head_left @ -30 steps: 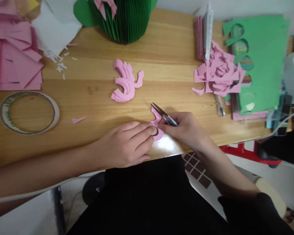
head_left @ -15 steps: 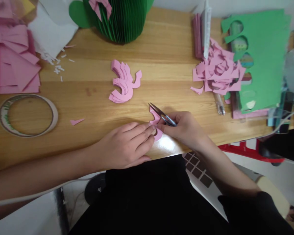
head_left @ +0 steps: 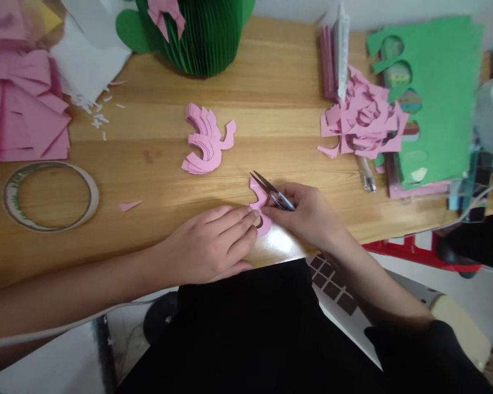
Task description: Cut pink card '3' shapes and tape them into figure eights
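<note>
A small curved pink paper piece [head_left: 259, 198] lies near the front edge of the wooden table [head_left: 271, 98]. My left hand [head_left: 213, 243] rests on the table with its fingers together, the fingertips pinching the lower end of that piece. My right hand [head_left: 308, 213] is closed on small scissors [head_left: 271, 191], whose blades point up and left over the paper. A stack of finished pink curved cut-outs [head_left: 207, 139] sits farther back, in the middle of the table.
A heap of pink scraps [head_left: 363, 123] and green sheets with cut holes [head_left: 439, 93] lie at the right. A tape ring [head_left: 49, 194] and folded pink paper [head_left: 20, 115] are at the left. A green honeycomb paper cactus [head_left: 197, 33] stands at the back.
Both hands stay on the pink piece with the scissors; only the view has shifted slightly.
</note>
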Motion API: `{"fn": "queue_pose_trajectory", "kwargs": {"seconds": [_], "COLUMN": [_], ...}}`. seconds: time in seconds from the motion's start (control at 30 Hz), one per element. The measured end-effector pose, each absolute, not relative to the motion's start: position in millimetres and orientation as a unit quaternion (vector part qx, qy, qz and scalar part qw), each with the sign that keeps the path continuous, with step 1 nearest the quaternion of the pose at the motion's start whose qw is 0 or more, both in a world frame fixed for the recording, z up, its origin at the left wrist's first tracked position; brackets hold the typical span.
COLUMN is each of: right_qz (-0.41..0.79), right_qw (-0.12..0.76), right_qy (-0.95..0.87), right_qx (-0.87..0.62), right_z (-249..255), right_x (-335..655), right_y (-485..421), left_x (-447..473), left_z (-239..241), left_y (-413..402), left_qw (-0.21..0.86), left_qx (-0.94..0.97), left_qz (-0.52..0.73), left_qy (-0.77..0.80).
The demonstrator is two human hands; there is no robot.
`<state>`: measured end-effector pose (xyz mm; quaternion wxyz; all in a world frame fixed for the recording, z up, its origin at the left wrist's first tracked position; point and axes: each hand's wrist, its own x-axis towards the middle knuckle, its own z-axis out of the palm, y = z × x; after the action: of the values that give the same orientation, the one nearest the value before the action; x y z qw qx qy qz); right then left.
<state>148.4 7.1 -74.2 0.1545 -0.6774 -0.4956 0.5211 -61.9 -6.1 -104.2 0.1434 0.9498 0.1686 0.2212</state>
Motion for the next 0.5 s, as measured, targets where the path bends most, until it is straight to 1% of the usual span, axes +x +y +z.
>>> {"fn": "queue_pose_trajectory", "kwargs": {"seconds": [0.13, 0.27, 0.4, 0.5], "right_qz": [0.551, 0.579, 0.583, 0.589], "right_qw": [0.169, 0.212, 0.263, 0.309], "right_qy": [-0.475, -0.460, -0.424, -0.392], "right_qx": [-0.665, -0.639, -0.641, -0.635], "right_z": [-75, -76, -74, -67], "right_x": [151, 156, 161, 158], "right_y": [8, 6, -3, -15], "left_x": [-64, -68, -73, -75], "left_z": [-105, -105, -100, -94], "left_y": [-6, -5, -2, 0], "left_qw": [0.202, 0.252, 0.408, 0.530], "left_qx": [0.931, 0.904, 0.806, 0.724], "left_qz": [0.237, 0.271, 0.327, 0.340], "left_qy": [0.189, 0.214, 0.278, 0.281]}}
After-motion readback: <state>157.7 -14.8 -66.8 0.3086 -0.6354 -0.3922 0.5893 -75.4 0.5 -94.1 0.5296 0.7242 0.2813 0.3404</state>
